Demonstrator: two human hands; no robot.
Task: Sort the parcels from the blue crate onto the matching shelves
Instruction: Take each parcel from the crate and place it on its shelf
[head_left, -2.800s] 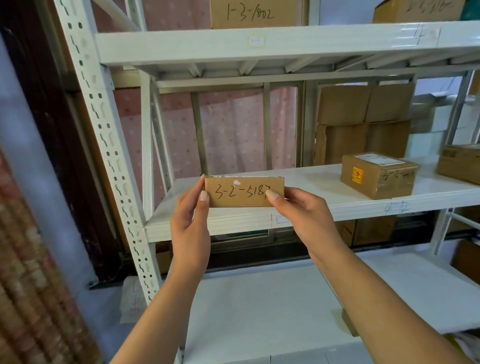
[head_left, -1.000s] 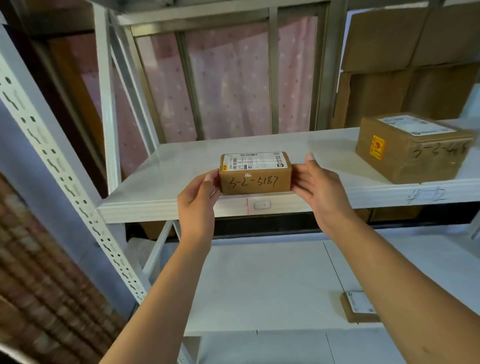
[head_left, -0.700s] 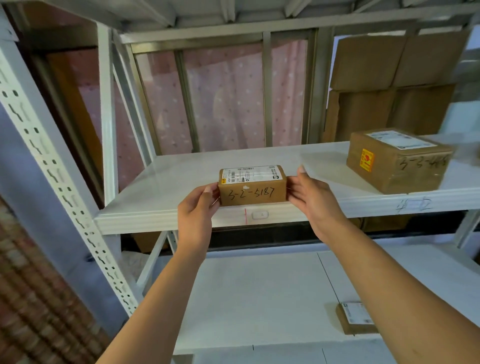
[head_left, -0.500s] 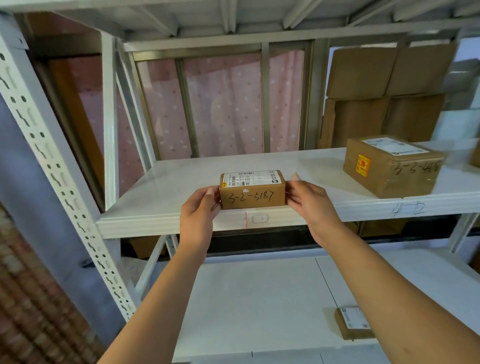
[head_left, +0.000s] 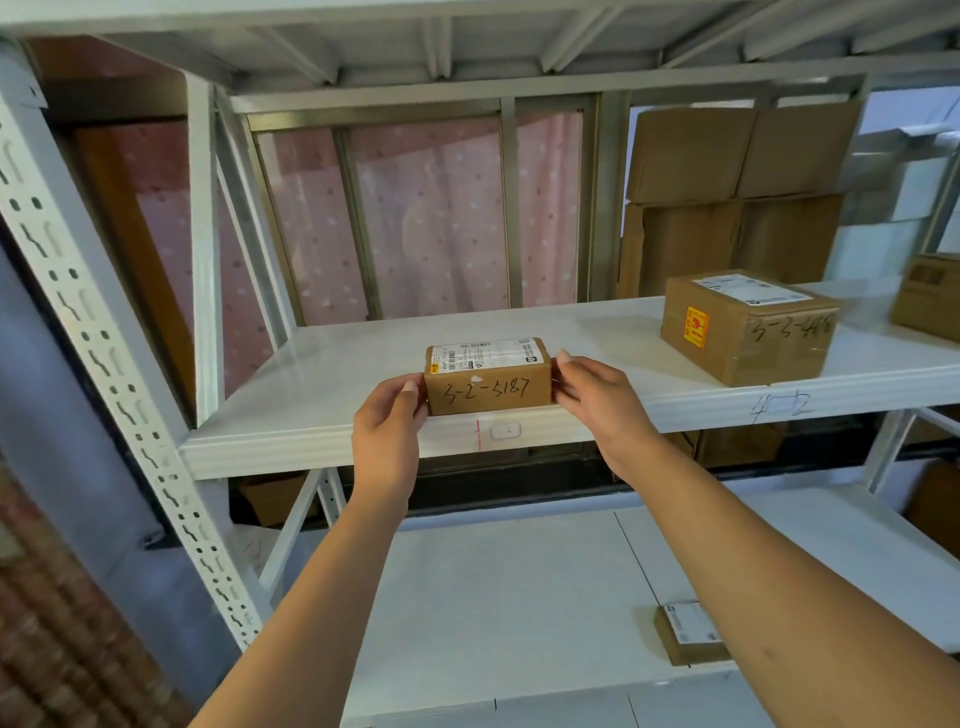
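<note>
Both hands, left hand and right hand, hold the small brown box by its ends, fingers curled round it, at the white shelf's front edge.

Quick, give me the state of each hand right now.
Left hand: holds the left end of the parcel marked 3-2-5187.
Right hand: holds its right end.

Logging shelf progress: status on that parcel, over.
Left hand and right hand grip parcel ends. Parcel at middle shelf front edge. Larger box apart, right.
</note>
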